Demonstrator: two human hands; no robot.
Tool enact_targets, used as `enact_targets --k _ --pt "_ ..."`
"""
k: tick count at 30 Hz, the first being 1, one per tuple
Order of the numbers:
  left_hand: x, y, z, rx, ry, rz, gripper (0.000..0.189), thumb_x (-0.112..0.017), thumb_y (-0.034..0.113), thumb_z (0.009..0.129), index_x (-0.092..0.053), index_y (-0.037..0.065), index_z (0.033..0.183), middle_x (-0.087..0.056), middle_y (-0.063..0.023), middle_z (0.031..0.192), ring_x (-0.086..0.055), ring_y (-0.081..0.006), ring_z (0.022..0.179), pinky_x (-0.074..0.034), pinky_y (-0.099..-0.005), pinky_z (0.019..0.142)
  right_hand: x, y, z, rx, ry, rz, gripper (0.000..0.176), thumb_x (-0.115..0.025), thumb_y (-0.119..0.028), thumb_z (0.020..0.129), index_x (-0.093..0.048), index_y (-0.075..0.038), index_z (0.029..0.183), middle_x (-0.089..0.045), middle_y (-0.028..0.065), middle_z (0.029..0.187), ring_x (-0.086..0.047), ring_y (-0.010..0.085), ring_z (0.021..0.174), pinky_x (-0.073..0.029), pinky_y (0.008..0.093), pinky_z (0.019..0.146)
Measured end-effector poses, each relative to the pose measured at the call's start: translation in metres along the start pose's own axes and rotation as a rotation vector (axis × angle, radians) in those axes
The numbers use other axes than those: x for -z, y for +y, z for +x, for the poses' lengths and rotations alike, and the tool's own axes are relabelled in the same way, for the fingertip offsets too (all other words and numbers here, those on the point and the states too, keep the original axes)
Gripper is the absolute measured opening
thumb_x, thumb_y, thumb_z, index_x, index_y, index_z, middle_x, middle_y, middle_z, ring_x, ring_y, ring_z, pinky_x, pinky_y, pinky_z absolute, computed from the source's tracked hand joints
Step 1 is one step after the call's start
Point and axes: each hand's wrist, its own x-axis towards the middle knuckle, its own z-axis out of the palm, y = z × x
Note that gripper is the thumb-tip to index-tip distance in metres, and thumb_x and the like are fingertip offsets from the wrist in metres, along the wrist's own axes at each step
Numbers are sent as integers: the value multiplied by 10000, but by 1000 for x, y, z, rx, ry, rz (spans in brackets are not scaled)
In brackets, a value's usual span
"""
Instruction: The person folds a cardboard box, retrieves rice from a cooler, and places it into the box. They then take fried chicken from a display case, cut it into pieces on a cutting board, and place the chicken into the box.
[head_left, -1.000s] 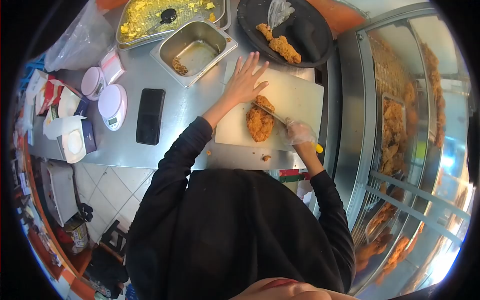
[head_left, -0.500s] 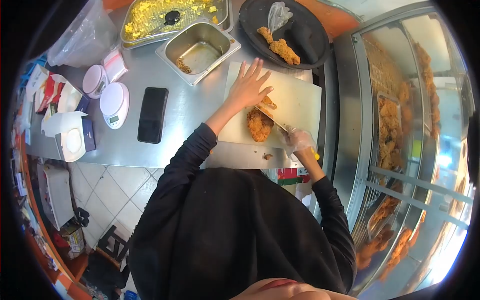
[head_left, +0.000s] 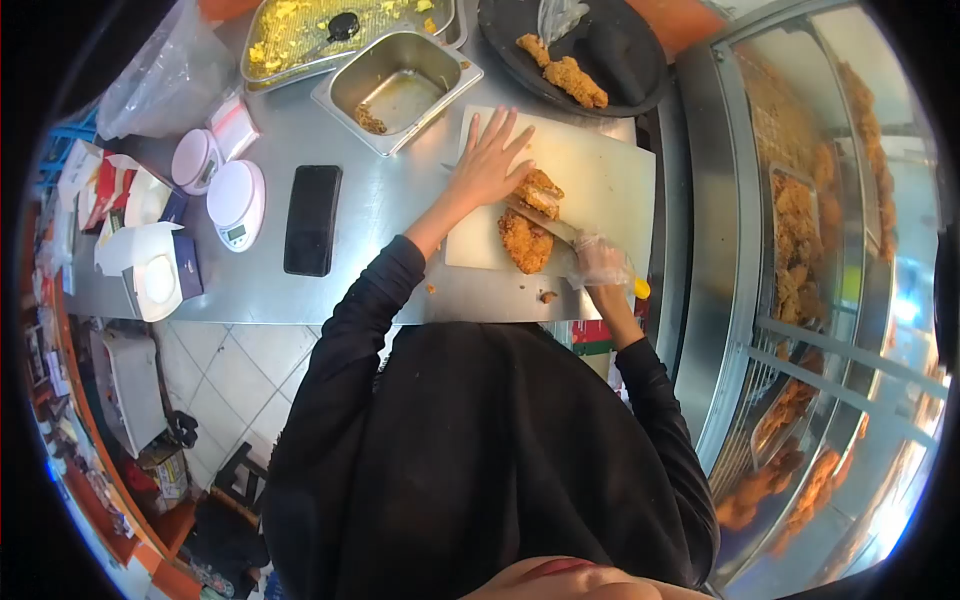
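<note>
My left hand is bare and lies flat with its fingers spread over the left part of the white cutting board. Its thumb side is against the upper piece of fried chicken, whose pale meat shows at the cut. In a clear plastic glove, my right hand is closed round the yellow handle of a knife. The blade lies between that upper piece and a lower piece of fried chicken. Its far end is hidden at my left hand.
Beyond the board stand a steel pan with crumbs and a black round tray holding fried chicken and a plastic glove. A phone and two scales lie left. A glass display cabinet borders the right.
The knife has come down through the chicken, and the upper piece now sits apart from the lower one, showing its cut face. My left hand stays spread in nearly the same place.
</note>
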Motion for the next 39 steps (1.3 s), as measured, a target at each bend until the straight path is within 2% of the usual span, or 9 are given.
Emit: enact_targets --k 2,8,10,14,16,22,28,33,39 --pt "0 2 5 -1 34 27 506 -396 405 825 -370 117 1239 -216 -166 1330 -135 -297 1254 -63 -488 1000 2 7 -3 60 78 5 288 -485 -340 752 -522 -56 778 -573 171 709 -581 315 629 -457 421 540" --pt "35 24 -5 -9 -52 84 498 -366 411 838 -376 113 1236 -237 -158 1324 -103 -293 1263 -50 -499 995 16 1 -24 125 -50 110 348 -460 -399 760 -544 -64 792 -569 184 679 -574 331 651 -458 421 583" --pt "27 27 -9 160 -244 124 493 -354 417 841 -392 110 1225 -245 -163 1320 -103 -298 1262 -54 -501 994 7 6 -17 116 -101 71 321 -482 -379 740 -546 -68 789 -570 178 676 -575 329 652 -461 416 583" --pt "14 21 -17 142 -187 116 504 -343 425 843 -374 113 1237 -226 -164 1327 -97 -309 1260 -52 -504 994 -9 10 -11 146 -137 6 263 -537 -316 685 -555 -79 796 -577 162 685 -575 328 655 -467 407 580" --pt "-2 8 -30 332 -174 12 507 -364 414 834 -354 124 1250 -201 -163 1336 -100 -323 1256 -50 -507 993 6 5 -1 141 -227 -11 252 -536 -305 688 -558 -83 804 -579 162 696 -576 325 657 -468 406 576" --pt "7 14 -12 161 17 64 501 -396 393 827 -343 138 1255 -184 -168 1341 -103 -332 1253 -51 -507 992 1 3 -4 87 -215 -8 200 -540 -244 697 -563 -83 813 -592 158 743 -591 311 700 -478 395 605" --pt "10 11 21 8 96 -20 471 -377 381 842 -362 131 1242 -203 -166 1333 -118 -329 1250 -58 -509 992 22 4 -8 71 -8 43 369 -443 -410 779 -570 -64 761 -586 167 715 -578 326 680 -462 407 628" --pt "26 24 4 31 51 20 474 -387 397 837 -385 125 1226 -226 -161 1325 -131 -319 1248 -68 -504 994 49 -10 -33 14 -174 44 412 -384 -458 810 -552 -82 817 -586 161 727 -577 323 695 -455 412 615" --pt "14 27 7 101 -6 29 471 -400 403 828 -394 143 1221 -253 -125 1323 -151 -298 1247 -76 -490 1000 3 -3 -25 26 -202 46 333 -417 -413 796 -529 -102 842 -582 156 747 -567 332 704 -456 419 623"
